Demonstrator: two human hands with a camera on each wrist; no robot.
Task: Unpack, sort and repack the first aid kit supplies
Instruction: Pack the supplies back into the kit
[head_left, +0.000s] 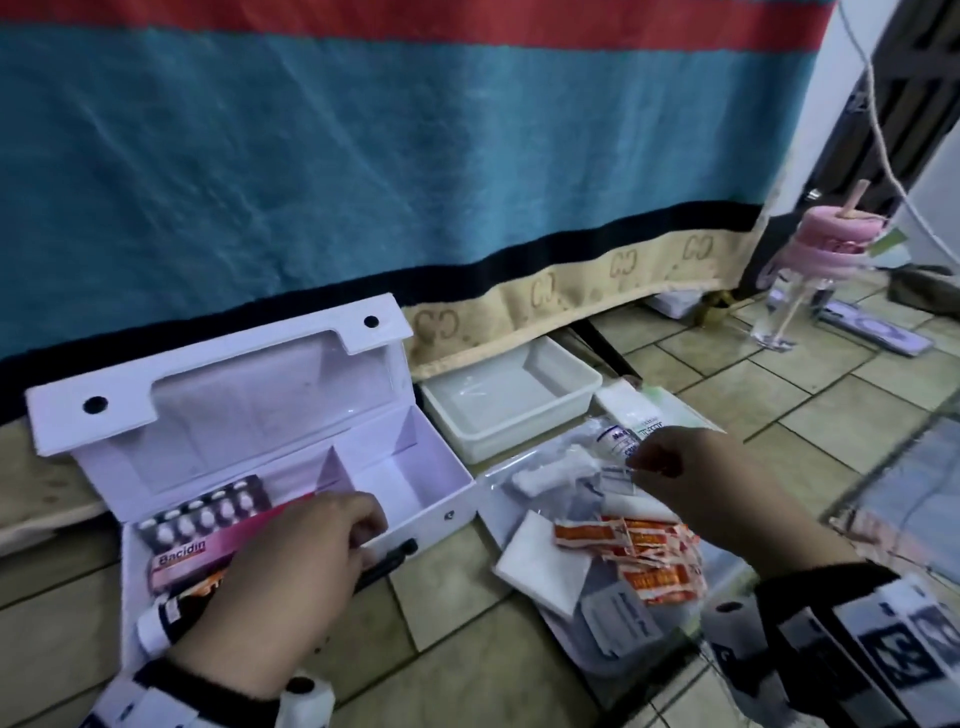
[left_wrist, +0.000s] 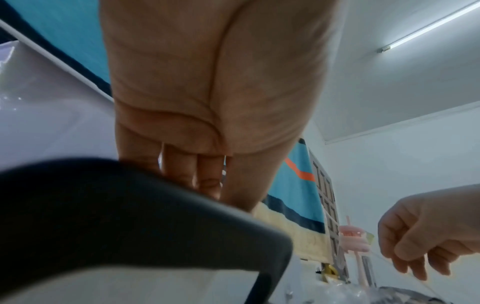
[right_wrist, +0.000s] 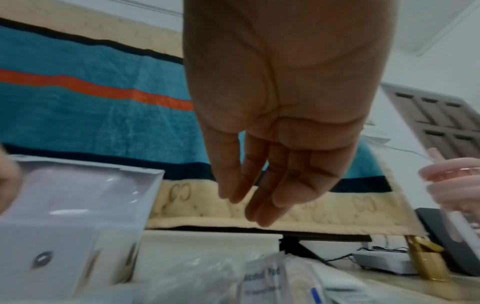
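Observation:
The white first aid box (head_left: 410, 483) stands open on the tiled floor; its left compartment holds a blister pack (head_left: 208, 512) and a pink Bacidin carton (head_left: 208, 551). My left hand (head_left: 371, 535) is at the box's front edge, fingers curled on a black-handled tool (head_left: 395, 557), which looms as a blurred black tool (left_wrist: 130, 216) below the fingers (left_wrist: 207, 181). My right hand (head_left: 654, 462) hovers over loose supplies on a clear bag: orange sachets (head_left: 639, 551), a white gauze pad (head_left: 545, 561), an alcohol pad packet (head_left: 621, 618). In the right wrist view the right hand (right_wrist: 249, 201) hangs with straight fingers and nothing between them.
An empty white tray (head_left: 509, 395) sits behind the pile, beside a small white bottle (head_left: 621, 439). A tube (head_left: 161, 618) lies at the box's left front. A pink-lidded tumbler (head_left: 815, 260) stands far right. A striped blanket (head_left: 415, 156) hangs behind; a glass edge (head_left: 909, 467) is at right.

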